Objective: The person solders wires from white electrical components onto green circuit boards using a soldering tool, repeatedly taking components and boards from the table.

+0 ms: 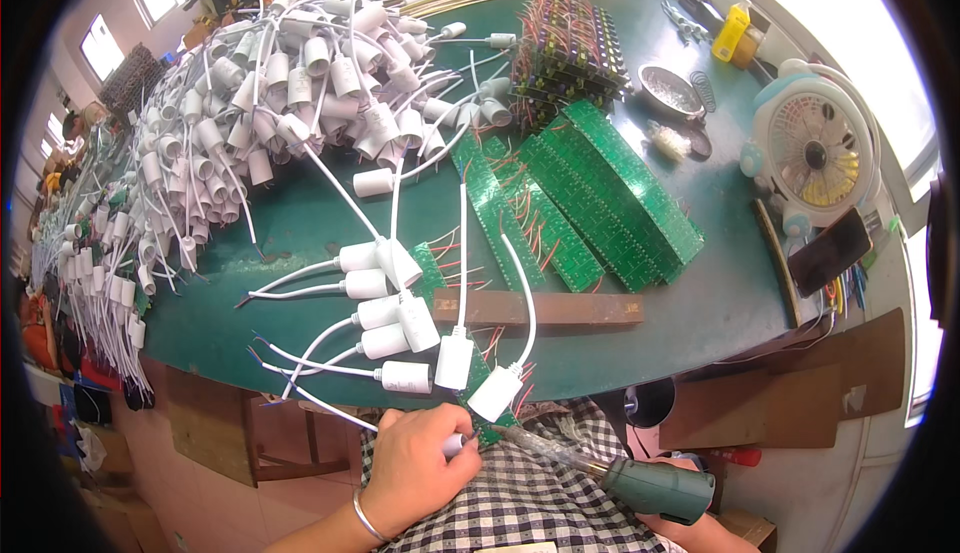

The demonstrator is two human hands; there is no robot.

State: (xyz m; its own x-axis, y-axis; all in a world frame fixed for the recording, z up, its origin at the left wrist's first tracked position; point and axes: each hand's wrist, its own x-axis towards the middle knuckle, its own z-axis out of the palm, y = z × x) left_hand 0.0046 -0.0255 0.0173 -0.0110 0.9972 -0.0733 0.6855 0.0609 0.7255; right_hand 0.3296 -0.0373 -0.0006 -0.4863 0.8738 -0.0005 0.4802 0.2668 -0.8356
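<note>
Fingers [452, 419] of your left hand [415, 463]: pinching one white plastic cylinder [454, 444]; steady it. Your right hand [706, 506]: gripping a dark-green-handled tool [655, 490]; keep its silvery barrel [552, 452] off skin.

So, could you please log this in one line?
Left hand: holds white socket; right hand: grips green-handled tool; tip: near circuit board

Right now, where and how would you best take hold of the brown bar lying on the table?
I'd take the brown bar near its right end, coming from above and the right. That end looks bare, while two white cables cross the bar farther left. It's narrow and lies flat, so a grip across its width, near edge to far edge, seems surest.
</note>
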